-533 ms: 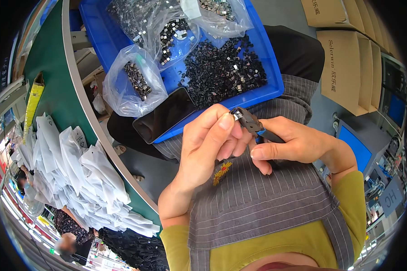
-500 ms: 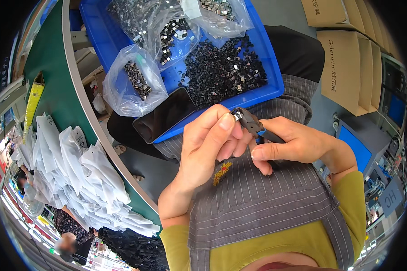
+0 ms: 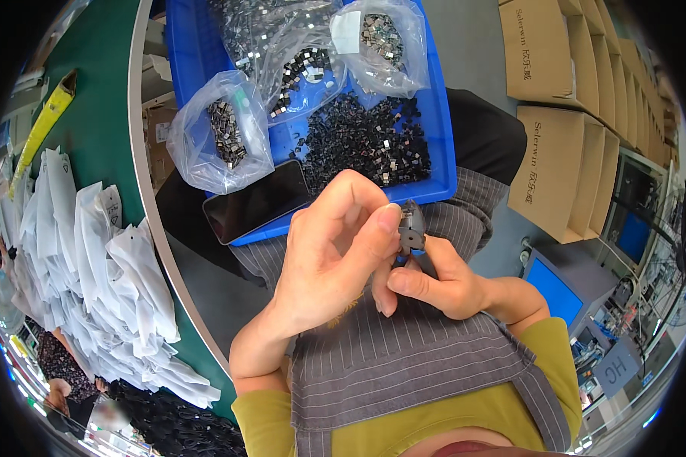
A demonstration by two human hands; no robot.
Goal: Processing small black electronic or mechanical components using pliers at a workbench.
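Dark-grey pliers are in the right hand, head up, just beside the left fingertips, over the lap and below the near edge of the blue plastic bin. Right hand: fingers curled around the handles, thumb laid along the near side, grip closed on the tool. Left hand: half curled, back of wrist toward the bin's phone corner, thumb and index tips nearly together at the pliers' head; can't tell if a part is pinched there, tips hide it. Bin sits across the knees: loose small black parts heaped at the near right, some with shiny faces. Clear plastic bag of metallic pieces leans over the left wall; more bagged parts toward the far end. Black smartphone lies at the near left corner, screen up. Left side: green tabletop with a big overlapping pile of white pouches and a long yellow item, kind unclear. Right side: open cardboard cartons on the floor, blue-screened monitor near the right elbow. Wearer has a grey pinstriped apron over an olive top.
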